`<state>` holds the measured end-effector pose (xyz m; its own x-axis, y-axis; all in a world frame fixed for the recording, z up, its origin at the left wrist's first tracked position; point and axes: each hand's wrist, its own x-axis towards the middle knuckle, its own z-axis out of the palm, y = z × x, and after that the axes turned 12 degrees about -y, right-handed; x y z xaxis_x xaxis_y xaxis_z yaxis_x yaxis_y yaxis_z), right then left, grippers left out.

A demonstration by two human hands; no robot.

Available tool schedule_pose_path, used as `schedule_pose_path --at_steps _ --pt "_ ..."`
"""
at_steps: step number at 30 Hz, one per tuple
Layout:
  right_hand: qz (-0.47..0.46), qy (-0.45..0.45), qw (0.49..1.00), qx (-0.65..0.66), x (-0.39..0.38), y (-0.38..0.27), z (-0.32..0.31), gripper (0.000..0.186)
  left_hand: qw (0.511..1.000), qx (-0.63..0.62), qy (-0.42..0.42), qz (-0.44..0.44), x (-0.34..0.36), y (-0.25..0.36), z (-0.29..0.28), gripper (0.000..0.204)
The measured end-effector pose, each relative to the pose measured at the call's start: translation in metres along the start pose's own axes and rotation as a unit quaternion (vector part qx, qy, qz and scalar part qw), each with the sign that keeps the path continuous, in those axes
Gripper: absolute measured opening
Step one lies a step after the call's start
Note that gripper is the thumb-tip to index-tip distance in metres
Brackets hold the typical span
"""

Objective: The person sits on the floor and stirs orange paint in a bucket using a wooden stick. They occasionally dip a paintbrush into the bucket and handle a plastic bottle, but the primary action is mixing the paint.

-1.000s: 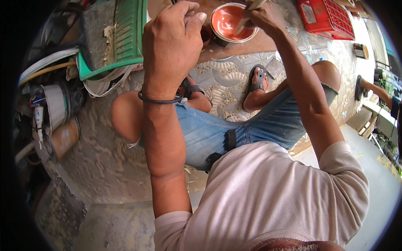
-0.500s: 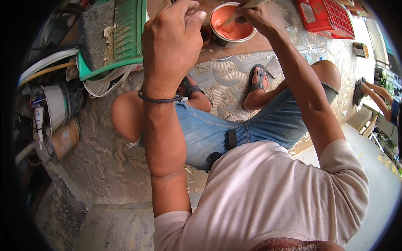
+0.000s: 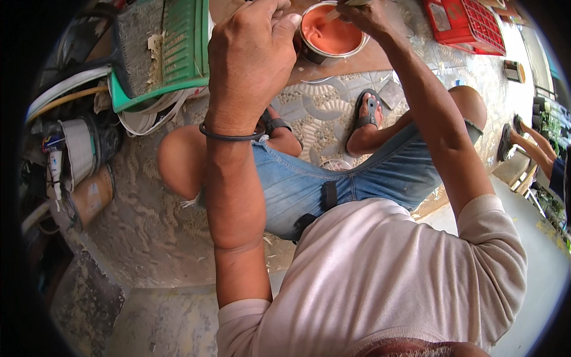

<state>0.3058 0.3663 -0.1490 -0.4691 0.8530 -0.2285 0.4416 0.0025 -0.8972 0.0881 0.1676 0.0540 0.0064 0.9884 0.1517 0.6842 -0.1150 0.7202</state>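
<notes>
An open paint can (image 3: 321,58) with orange paint (image 3: 334,34) stands at the top centre. Over its far right rim my right hand (image 3: 367,16) grips a pale stick (image 3: 334,14), whose lower end reaches the paint. The top edge of the view cuts off part of this hand. My left hand (image 3: 253,59) is raised to the left of the can, its fingers curled and thumb pressed in. Something small and dark shows at its fingertips, too cut off to name. A dark band circles the left wrist.
A brown board (image 3: 342,66) lies under the can. To the left are a green paint tray (image 3: 187,53), a wide brush head (image 3: 138,50) and buckets (image 3: 94,196). A red plastic crate (image 3: 467,27) and a small can (image 3: 514,71) stand right. Another person's legs (image 3: 532,149) show far right.
My left hand has shifted slightly right and now covers the small pot beside the can. My right hand has moved slightly up with the stick. At far right, the other person's legs have shifted.
</notes>
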Motion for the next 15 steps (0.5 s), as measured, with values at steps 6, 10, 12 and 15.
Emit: schedule_pose_path --at_steps 6,10,12,15 --pt "0.073 -0.011 0.997 -0.033 0.001 0.030 -0.025 0.018 1.000 -0.016 -0.009 -0.007 0.006 -0.001 0.002 0.019" --pt "0.040 0.009 0.998 0.049 -0.015 -0.004 0.001 0.018 1.000 0.007 0.005 0.008 -0.002 -0.012 0.006 0.019" --pt "0.029 0.023 0.999 0.003 -0.008 0.012 -0.016 0.019 1.000 -0.002 0.008 0.023 0.001 -0.013 0.010 0.018" --pt "0.049 0.016 0.998 -0.034 -0.011 0.017 -0.033 0.019 1.000 -0.004 0.003 0.020 0.001 -0.012 0.009 0.018"
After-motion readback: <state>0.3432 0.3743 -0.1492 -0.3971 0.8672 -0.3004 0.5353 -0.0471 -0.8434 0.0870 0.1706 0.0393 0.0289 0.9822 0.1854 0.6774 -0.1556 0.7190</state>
